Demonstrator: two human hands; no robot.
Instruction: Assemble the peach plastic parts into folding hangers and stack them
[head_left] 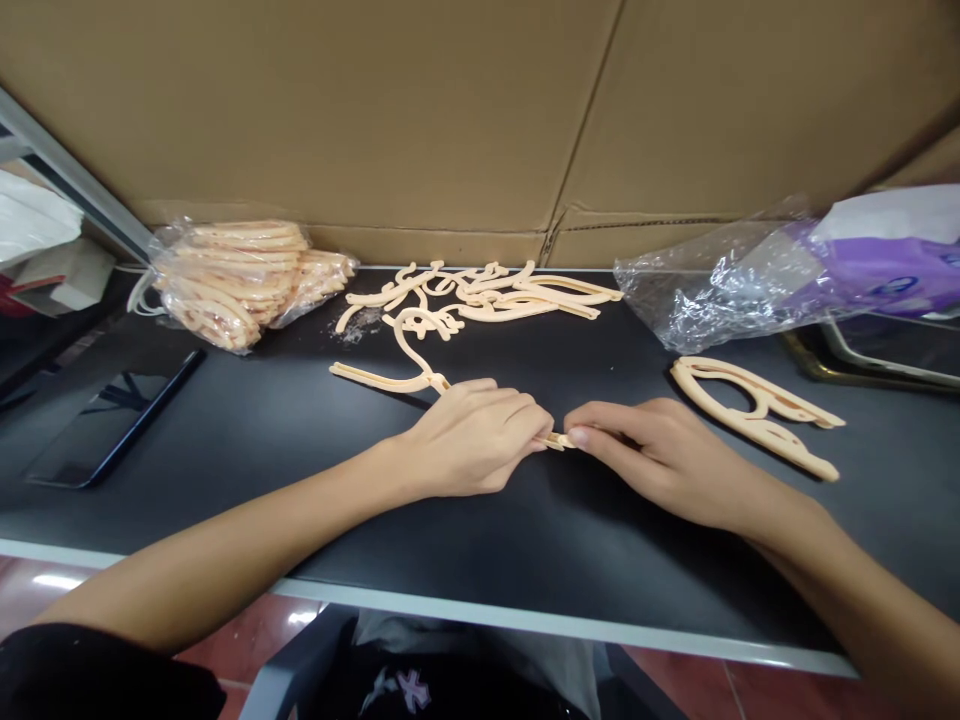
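Observation:
My left hand (484, 435) is closed around one arm of a cream plastic folding hanger (390, 380). The hanger's hook and other arm stick out to the left, above the black tabletop. My right hand (660, 455) pinches the tip of the same arm between thumb and fingers, a short way right of the left hand. Most of the gripped arm is hidden under the left hand. Beyond the hands lies a loose pile of cream hanger pieces (487, 295). To the right of my right hand a folded hanger (757, 415) rests on the table.
Clear bags packed with cream hanger parts (232, 275) stand at the back left. A dark phone (112, 420) lies at left. At the back right are a crinkled clear bag (697, 285) and a purple-and-white pack (892, 255). Cardboard (337, 110) walls the table's far edge.

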